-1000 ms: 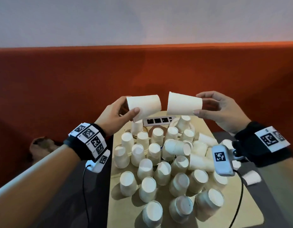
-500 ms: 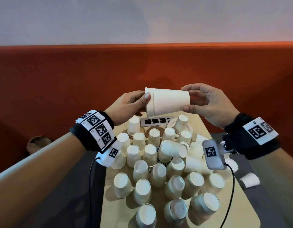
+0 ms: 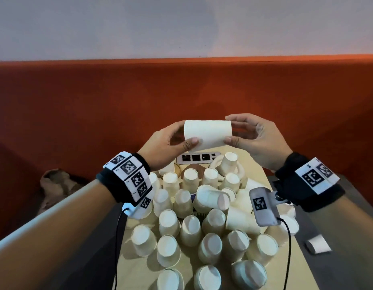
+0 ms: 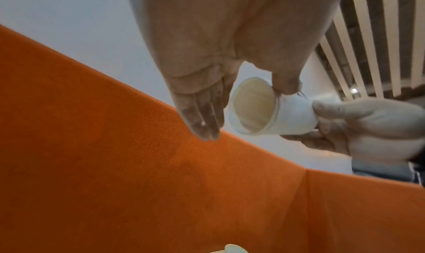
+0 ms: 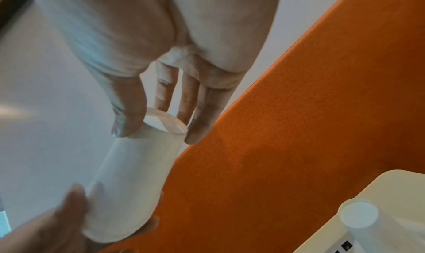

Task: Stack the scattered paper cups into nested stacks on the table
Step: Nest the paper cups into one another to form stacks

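Two white paper cups, nested into one stack (image 3: 208,133), lie sideways in the air above the far end of the table. My left hand (image 3: 186,132) pinches the stack's wide end between thumb and fingers. My right hand (image 3: 229,129) pinches its narrow base end the same way. The left wrist view looks into the stack's open mouth (image 4: 251,108), with my thumb on the rim. From the right wrist I see the closed base (image 5: 164,122) between my fingertips (image 5: 195,129). Below, several more cups (image 3: 169,220) stand upside down or lie tipped on the table.
The small light wooden table (image 3: 302,275) is crowded with cups. A socket strip (image 3: 198,157) lies at its far end. An orange upholstered backrest (image 3: 76,111) runs behind. One cup (image 3: 317,243) lies on the grey seat at right, and a brown bag (image 3: 56,183) sits at left.
One second ago each hand held its own cup, apart. The hands came together, one cup slid into the other, and the nested pair has since been pushed fully home.
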`<act>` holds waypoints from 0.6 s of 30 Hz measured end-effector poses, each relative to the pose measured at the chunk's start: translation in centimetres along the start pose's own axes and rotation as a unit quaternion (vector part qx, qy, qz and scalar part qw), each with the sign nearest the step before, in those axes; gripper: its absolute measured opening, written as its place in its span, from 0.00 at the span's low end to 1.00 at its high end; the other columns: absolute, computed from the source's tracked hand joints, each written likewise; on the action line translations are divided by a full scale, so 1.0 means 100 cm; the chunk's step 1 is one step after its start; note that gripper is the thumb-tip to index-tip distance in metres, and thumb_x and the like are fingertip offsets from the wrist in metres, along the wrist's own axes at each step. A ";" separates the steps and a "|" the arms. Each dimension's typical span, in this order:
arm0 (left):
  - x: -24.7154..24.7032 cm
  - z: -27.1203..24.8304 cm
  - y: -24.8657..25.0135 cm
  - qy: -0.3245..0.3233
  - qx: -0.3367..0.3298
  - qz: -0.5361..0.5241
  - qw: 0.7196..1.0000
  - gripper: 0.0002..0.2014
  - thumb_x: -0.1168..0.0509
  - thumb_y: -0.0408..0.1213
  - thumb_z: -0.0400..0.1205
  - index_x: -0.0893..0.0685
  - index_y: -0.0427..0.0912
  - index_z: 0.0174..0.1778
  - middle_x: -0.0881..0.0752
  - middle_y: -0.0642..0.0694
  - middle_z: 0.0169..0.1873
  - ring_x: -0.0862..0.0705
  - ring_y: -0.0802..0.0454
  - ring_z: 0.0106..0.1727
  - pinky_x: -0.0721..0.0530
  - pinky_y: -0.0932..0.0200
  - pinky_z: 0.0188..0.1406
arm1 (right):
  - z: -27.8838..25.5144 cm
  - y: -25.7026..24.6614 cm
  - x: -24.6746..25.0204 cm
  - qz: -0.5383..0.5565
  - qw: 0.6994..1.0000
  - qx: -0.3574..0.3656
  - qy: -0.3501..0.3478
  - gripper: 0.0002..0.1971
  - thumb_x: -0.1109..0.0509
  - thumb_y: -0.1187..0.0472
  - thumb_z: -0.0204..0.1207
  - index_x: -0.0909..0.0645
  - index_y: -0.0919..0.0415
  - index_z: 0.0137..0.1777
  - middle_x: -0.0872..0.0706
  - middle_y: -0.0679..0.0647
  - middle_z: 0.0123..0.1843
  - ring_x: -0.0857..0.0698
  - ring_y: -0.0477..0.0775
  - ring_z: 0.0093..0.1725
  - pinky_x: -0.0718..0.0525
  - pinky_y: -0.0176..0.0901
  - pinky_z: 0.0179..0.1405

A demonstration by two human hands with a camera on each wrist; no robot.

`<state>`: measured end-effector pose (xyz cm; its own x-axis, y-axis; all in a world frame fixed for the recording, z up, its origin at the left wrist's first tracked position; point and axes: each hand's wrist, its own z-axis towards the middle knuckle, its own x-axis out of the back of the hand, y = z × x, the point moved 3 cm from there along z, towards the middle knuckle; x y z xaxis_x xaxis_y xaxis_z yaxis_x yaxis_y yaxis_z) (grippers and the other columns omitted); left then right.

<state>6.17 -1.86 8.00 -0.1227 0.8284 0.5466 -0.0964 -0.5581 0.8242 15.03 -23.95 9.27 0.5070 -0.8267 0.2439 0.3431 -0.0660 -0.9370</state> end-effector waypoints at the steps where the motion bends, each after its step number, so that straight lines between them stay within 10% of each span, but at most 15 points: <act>1: -0.002 0.001 0.001 0.018 -0.002 0.035 0.999 0.34 0.27 0.62 0.72 0.25 0.54 0.73 0.16 0.65 0.60 0.17 0.67 0.62 0.18 0.54 0.67 | 0.003 0.002 0.002 -0.008 1.000 -0.002 0.007 0.23 0.18 0.67 0.68 0.17 0.59 0.63 0.08 0.51 0.57 0.09 0.53 0.56 0.10 0.45 0.54; 6: -0.011 0.007 0.006 0.093 -0.029 0.188 0.977 0.50 0.20 0.59 0.65 0.33 0.47 0.81 0.25 0.51 0.77 0.28 0.55 0.77 0.31 0.52 0.79 | 0.012 0.005 0.008 -0.046 0.999 -0.008 0.017 0.20 0.16 0.57 0.67 0.17 0.53 0.58 0.08 0.50 0.53 0.09 0.50 0.53 0.11 0.47 0.55; 11: -0.012 0.009 0.006 0.120 -0.029 0.138 0.983 0.31 0.15 0.56 0.59 0.14 0.53 0.56 0.12 0.62 0.50 0.16 0.64 0.54 0.15 0.53 0.56 | 0.013 0.007 0.009 -0.042 0.999 -0.010 -0.008 0.21 0.18 0.52 0.68 0.18 0.54 0.59 0.08 0.48 0.53 0.09 0.45 0.51 0.12 0.37 0.46; 18: -0.014 0.013 -0.002 0.160 -0.026 0.074 0.984 0.24 0.15 0.49 0.61 0.11 0.50 0.51 0.11 0.58 0.44 0.13 0.60 0.47 0.12 0.53 0.48 | 0.015 0.007 0.005 -0.020 0.999 0.015 -0.047 0.23 0.23 0.48 0.72 0.18 0.47 0.67 0.09 0.46 0.58 0.11 0.45 0.57 0.13 0.41 0.51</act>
<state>7.63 -2.86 7.31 -0.4433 0.6843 0.5790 -0.1025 -0.6804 0.7256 16.70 -23.63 9.09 0.5640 -0.7671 0.3057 0.3878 -0.0808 -0.9182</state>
